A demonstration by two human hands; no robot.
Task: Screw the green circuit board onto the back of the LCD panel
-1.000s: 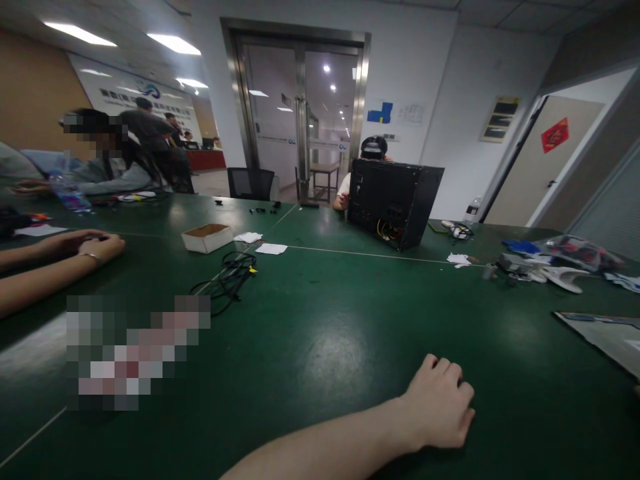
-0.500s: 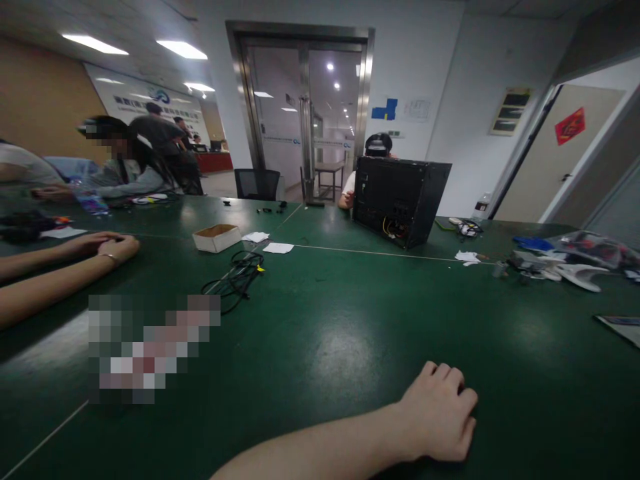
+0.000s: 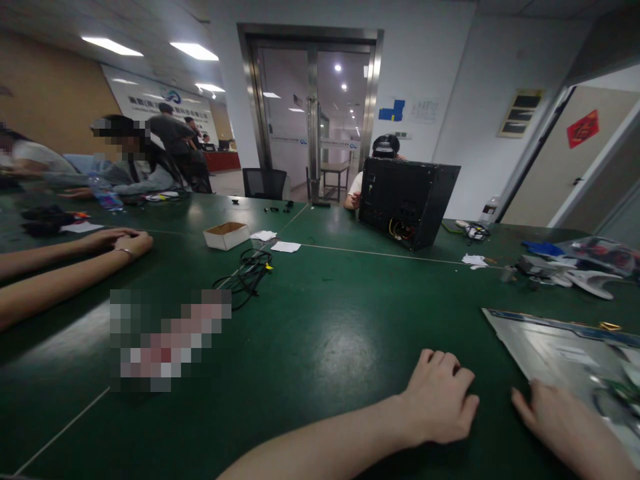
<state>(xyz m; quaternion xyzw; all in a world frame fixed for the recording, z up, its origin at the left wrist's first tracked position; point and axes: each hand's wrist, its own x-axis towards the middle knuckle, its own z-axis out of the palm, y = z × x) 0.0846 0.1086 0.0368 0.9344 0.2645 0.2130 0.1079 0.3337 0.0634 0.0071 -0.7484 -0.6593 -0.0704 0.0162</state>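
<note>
My left hand (image 3: 440,400) rests on the green table (image 3: 340,307), fingers loosely bent and thumb apart, with nothing visible in it. At the lower right, a flat silver panel (image 3: 543,343) lies tilted toward me, with a dark strip along its far edge and thin wires on its surface. The near left edge of this panel is in my right hand (image 3: 567,423). Its thumb points left past the edge, while most of its fingers are hidden or blurred. The panel runs out of view on the right.
Another person's clasped hands (image 3: 133,243) lie at the left. A blurred-out item (image 3: 173,340), black cables (image 3: 250,270) and an open cardboard box (image 3: 227,238) are on the table. A black computer case (image 3: 395,200) stands across from me, with assorted parts (image 3: 545,267) to the right.
The panel has slid left, farther into view, and my right hand has appeared at its edge. My left hand has hardly moved. The view has turned slightly left.
</note>
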